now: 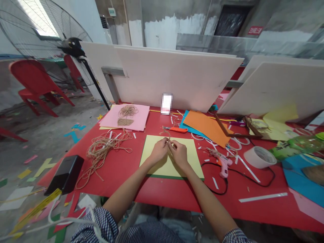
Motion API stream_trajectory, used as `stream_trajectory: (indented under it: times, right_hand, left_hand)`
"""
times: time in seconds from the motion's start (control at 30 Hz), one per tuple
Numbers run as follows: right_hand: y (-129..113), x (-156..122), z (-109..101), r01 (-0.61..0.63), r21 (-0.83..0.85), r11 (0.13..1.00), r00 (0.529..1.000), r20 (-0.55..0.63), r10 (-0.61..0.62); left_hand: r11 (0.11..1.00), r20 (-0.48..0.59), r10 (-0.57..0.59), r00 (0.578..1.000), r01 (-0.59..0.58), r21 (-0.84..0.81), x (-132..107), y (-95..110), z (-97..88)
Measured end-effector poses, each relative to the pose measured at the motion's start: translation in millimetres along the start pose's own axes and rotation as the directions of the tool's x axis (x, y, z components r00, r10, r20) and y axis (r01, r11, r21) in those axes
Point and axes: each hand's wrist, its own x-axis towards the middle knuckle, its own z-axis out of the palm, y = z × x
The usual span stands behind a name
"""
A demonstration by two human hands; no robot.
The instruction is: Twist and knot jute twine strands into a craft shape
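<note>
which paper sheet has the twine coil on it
The pink sheet, left of the others: the twine coil lies on it, not on the yellow sheet or the orange sheet.

A thin piece of light brown twine [164, 133] is held in the fingers [167, 143] of the left hand [158, 151] and the right hand [179, 155], and its upper end curls out above them. The twine looks rough and a little frayed, but the lower part is hidden by the fingers. Below it, a pale yellow card [168, 162] lies flat on the surface [126, 189].
</note>
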Motion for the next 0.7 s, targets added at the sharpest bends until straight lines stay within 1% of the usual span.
stream_trajectory:
  times: [0.07, 0.1, 0.2, 0.27, 0.33, 0.47, 0.6, 0.7]
  right_hand:
    - [0.7, 0.1, 4.5, -0.059, 0.160, 0.985, 0.998, -0.018, 0.063]
    - [1.0, 0.3, 6.6, -0.087, 0.245, 0.966, 0.996, -0.013, 0.093]
    - [1.0, 1.1, 12.0, -0.184, 0.479, 0.858, 0.982, 0.046, 0.186]
    - [0.3, 1.5, 14.1, -0.231, 0.574, 0.786, 0.971, 0.085, 0.224]
    - [-0.4, 1.8, 14.9, -0.247, 0.609, 0.754, 0.967, 0.102, 0.234]
    - [-0.1, 1.9, 14.3, -0.241, 0.604, 0.760, 0.966, 0.076, 0.246]
    - [1.2, 2.5, 12.3, -0.241, 0.607, 0.757, 0.957, 0.019, 0.290]
    - [1.1, 4.2, 9.2, -0.260, 0.599, 0.757, 0.941, -0.018, 0.337]
  left_hand:
    - [0.983, -0.027, 0.019, 0.999, -0.014, 0.185, -4.0, 4.8, -0.4]
    - [0.968, -0.031, 0.021, 0.999, -0.012, 0.252, -5.8, 6.9, -0.8]
    - [0.924, -0.039, 0.024, 0.999, -0.007, 0.383, -10.1, 11.2, -2.4]
    - [0.897, -0.041, 0.028, 0.999, -0.007, 0.443, -11.5, 12.3, -2.7]
    - [0.877, -0.035, 0.034, 0.999, -0.013, 0.481, -11.9, 12.5, -2.3]
    - [0.873, -0.026, 0.058, 0.998, -0.038, 0.486, -11.4, 12.0, -0.8]
    - [0.918, -0.066, 0.087, 0.994, -0.054, 0.394, -7.8, 10.7, -1.6]
    - [0.954, -0.133, 0.058, 0.989, -0.016, 0.301, -1.2, 6.9, -8.2]
